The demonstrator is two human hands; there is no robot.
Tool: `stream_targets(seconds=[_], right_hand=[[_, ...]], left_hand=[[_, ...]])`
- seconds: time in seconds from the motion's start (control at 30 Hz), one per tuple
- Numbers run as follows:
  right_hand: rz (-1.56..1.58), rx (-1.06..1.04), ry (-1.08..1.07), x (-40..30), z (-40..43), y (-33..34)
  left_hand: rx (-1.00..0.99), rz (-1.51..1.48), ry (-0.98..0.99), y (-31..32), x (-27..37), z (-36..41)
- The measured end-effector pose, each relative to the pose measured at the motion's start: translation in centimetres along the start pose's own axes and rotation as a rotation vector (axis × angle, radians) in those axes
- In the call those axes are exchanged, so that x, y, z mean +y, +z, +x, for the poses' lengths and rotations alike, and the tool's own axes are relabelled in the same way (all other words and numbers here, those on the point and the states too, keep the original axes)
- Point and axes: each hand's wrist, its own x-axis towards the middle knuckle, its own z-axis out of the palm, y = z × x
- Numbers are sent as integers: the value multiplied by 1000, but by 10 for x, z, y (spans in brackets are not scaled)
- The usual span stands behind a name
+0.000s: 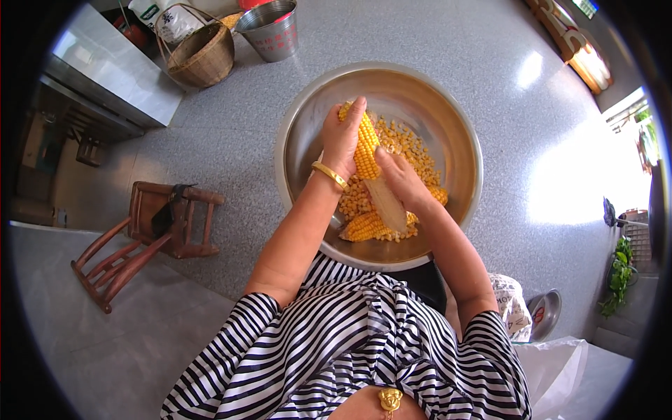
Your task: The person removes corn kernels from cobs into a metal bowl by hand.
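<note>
My left hand [338, 139] grips a yellow ear of corn [367, 149] over the basin, its thumb lying along the upper end. From the ear's lower end a bare, pale corn cob [387, 206] runs down towards me; whether the two are one piece I cannot tell. My right hand [403, 177] is wrapped against the bare cob, thumb touching the kernels, other fingers mostly hidden. Beneath both hands is a wide stainless steel basin [462, 115]. Loose corn kernels [412, 144] cover part of its bottom. Another ear of corn [365, 227] lies at the near side, and one more [439, 195] is partly hidden by my right wrist.
A small wooden chair [157, 215] lies tipped over at left. Beyond the basin are a woven basket [202, 55] and a metal bucket [268, 34] bearing writing. A printed sack [509, 304] and a metal bowl [548, 312] sit on the speckled floor [236, 136] at lower right.
</note>
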Motion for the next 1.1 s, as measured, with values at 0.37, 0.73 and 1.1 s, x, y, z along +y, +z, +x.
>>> stream_targets(seconds=[0.37,0.73,1.1], right_hand=[[-101,108,-58,-4,-4,5],[-131,-178,-69,-17,-8,-2],[102,-131,51,-23,-11,5]], left_hand=[[5,-18,-25,-1,-3,-1],[-74,-60,-52,-1,4,-6],[-70,-22,-32,-3,-1,-5]])
